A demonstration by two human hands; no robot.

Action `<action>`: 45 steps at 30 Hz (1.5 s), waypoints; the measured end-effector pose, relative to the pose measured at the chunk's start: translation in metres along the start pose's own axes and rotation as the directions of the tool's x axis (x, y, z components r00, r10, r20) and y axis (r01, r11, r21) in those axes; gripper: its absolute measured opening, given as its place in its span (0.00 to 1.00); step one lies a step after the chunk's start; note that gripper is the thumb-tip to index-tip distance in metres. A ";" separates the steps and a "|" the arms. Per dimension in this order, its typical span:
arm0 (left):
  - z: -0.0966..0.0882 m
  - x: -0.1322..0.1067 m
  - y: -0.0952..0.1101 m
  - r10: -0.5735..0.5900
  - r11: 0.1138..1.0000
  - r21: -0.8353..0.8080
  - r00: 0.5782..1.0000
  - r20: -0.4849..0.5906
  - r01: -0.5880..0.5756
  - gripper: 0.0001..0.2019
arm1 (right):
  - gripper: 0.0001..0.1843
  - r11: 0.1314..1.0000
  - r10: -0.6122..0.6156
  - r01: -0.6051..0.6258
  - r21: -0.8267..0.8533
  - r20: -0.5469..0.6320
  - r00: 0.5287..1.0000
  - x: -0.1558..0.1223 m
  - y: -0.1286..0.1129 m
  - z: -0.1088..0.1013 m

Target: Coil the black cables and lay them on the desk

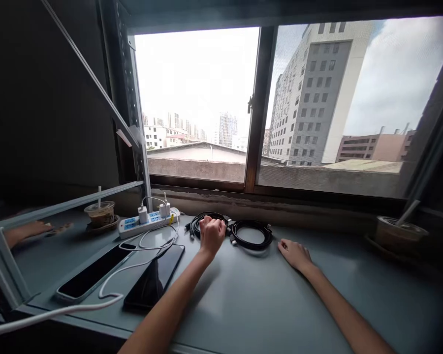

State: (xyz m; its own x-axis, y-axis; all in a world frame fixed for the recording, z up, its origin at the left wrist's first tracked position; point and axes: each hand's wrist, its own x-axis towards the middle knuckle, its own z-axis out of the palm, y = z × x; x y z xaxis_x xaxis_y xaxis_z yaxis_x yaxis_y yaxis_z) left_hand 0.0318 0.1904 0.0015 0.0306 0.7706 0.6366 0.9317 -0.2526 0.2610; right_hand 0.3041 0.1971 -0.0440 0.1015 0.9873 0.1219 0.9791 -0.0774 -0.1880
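Observation:
Two coils of black cable lie side by side on the desk near the window: the left cable coil [196, 227] and the right cable coil [251, 248], with light-coloured plugs showing. My left hand [212, 233] is curled into a fist in front of the left coil and hides part of it. I see nothing in that fist; whether it touches the cable I cannot tell. To the right of the other coil, my right hand [295, 254] rests on the desk with its fingers folded in. No object shows in it.
At left are a white power strip [131, 227] with chargers, a white cable [110, 282], a phone [94, 273] and a dark tablet-like device [155, 278]. Drink cups stand at the left [99, 215] and right [398, 233]. Another person's hand [33, 230] is beyond the metal frame [77, 200].

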 end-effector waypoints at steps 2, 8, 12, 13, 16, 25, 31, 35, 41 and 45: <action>0.006 0.003 -0.015 -0.070 0.998 0.006 0.997 0.029 0.070 0.18 | 0.19 1.000 -0.005 0.005 -0.008 -0.006 1.000 -0.001 -0.001 -0.001; 0.026 0.002 -0.039 -0.027 1.000 -0.003 0.966 0.255 0.028 0.15 | 0.19 1.000 -0.013 0.013 -0.012 -0.020 1.000 0.000 -0.001 0.000; 0.028 0.005 -0.040 -0.033 0.999 -0.009 0.955 0.294 0.037 0.12 | 0.19 1.000 -0.006 0.006 -0.001 -0.017 1.000 0.000 0.000 0.001; 0.029 0.006 -0.039 -0.037 0.999 -0.016 0.956 0.292 0.043 0.12 | 0.19 1.000 -0.006 0.006 0.001 -0.016 1.000 0.000 0.000 0.001; 0.030 0.006 -0.035 -0.044 0.997 -0.054 0.966 0.255 0.060 0.11 | 0.19 1.000 -0.009 0.009 0.006 -0.015 1.000 0.000 -0.001 0.000; 0.028 0.014 -0.040 -0.169 0.939 -0.322 0.977 -0.130 0.120 0.13 | 0.19 1.000 -0.024 0.024 0.018 -0.017 1.000 -0.003 -0.002 -0.003; 0.013 0.019 -0.032 -0.194 0.871 -0.491 0.926 -0.325 0.010 0.11 | 0.18 0.996 -0.049 0.051 0.070 -0.035 0.998 -0.002 -0.002 -0.002; 0.006 0.016 -0.022 -0.153 0.844 -0.532 0.918 -0.367 -0.072 0.09 | 0.17 0.994 -0.044 0.050 0.100 -0.060 0.997 0.002 -0.002 0.001; 0.002 0.008 -0.025 0.014 0.857 -0.492 0.961 -0.275 -0.153 0.08 | 0.16 0.990 -0.012 0.025 0.138 -0.099 0.995 0.005 -0.004 0.005; 0.001 0.005 -0.027 0.054 0.867 -0.474 0.973 -0.222 -0.156 0.08 | 0.18 0.983 0.053 -0.024 0.183 -0.156 0.986 0.007 -0.004 0.008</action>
State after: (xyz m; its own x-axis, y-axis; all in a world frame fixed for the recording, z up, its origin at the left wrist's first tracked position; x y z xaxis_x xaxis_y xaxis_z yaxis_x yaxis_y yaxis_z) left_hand 0.0074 0.2015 -0.0028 -0.0003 0.6063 0.7952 0.6314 -0.6165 0.4703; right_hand 0.2999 0.2058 -0.0498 0.1793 0.9483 0.2620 0.9277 -0.0744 -0.3657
